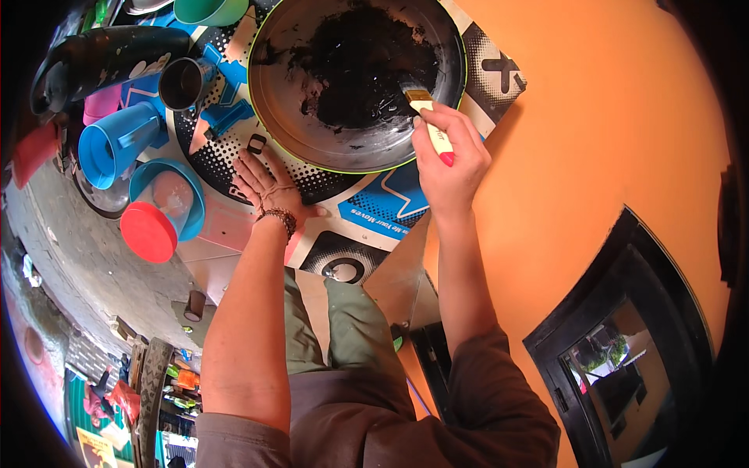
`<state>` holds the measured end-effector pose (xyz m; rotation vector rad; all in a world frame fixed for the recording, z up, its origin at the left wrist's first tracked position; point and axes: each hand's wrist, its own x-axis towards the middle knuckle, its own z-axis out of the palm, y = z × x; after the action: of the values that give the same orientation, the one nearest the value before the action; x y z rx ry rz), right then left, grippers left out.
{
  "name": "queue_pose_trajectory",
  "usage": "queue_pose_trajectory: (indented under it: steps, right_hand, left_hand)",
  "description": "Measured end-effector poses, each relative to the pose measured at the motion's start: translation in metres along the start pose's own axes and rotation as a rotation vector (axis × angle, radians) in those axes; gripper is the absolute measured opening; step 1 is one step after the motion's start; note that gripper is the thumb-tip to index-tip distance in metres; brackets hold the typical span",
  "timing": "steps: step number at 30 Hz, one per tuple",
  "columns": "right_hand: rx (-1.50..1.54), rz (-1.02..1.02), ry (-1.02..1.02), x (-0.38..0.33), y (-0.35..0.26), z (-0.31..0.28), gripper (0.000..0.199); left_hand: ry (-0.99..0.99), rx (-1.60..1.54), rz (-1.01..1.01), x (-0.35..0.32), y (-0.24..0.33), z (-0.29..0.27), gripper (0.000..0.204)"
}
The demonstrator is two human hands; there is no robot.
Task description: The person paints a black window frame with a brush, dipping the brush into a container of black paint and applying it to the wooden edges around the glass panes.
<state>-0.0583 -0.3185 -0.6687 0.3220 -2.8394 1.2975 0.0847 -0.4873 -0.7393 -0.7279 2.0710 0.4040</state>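
A wide round pan with a yellow-green rim (335, 169) holds a thick black paste (355, 70) smeared over its middle. My right hand (456, 160) grips a paintbrush (435, 134) with a cream handle and red tip, and its bristles touch the paste near the pan's right side. My left hand (269, 186) lies flat with fingers spread on the patterned tabletop (374, 199), just below and left of the pan. A beaded bracelet (278, 220) circles that wrist.
Left of the pan stand a dark cup (184, 84), a blue mug (117, 146), and a blue bowl (195, 214) holding a red-lidded jar (148, 232). A green bowl (211, 11) sits behind them. An orange wall (577, 117) runs along the right, with a black-framed opening (546, 343).
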Motion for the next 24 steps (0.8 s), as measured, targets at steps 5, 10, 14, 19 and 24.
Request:
queue_pose_trajectory:
  steps: [5,10,14,19,24]
  right_hand:
    - [-0.073,-0.031,-0.142,-0.009,0.005,-0.015,0.015]
    - [-0.013,-0.020,-0.035,0.000,0.003,-0.006,0.016]
    - [-0.040,-0.061,-0.142,-0.002,0.007,-0.011,0.016]
    - [0.012,-0.016,-0.048,0.003,-0.001,-0.006,0.016]
    - [-0.053,-0.074,-0.163,-0.005,0.014,-0.010,0.012]
  left_hand:
    - [0.001,0.010,0.012,0.000,-0.001,-0.001,0.165]
    - [0.000,0.017,0.014,0.000,0.000,0.000,0.165]
    - [-0.017,0.020,0.003,-0.001,0.002,-0.004,0.164]
    - [0.002,0.016,0.010,0.000,-0.001,0.000,0.164]
    - [0.005,0.013,0.014,0.000,-0.001,0.001,0.164]
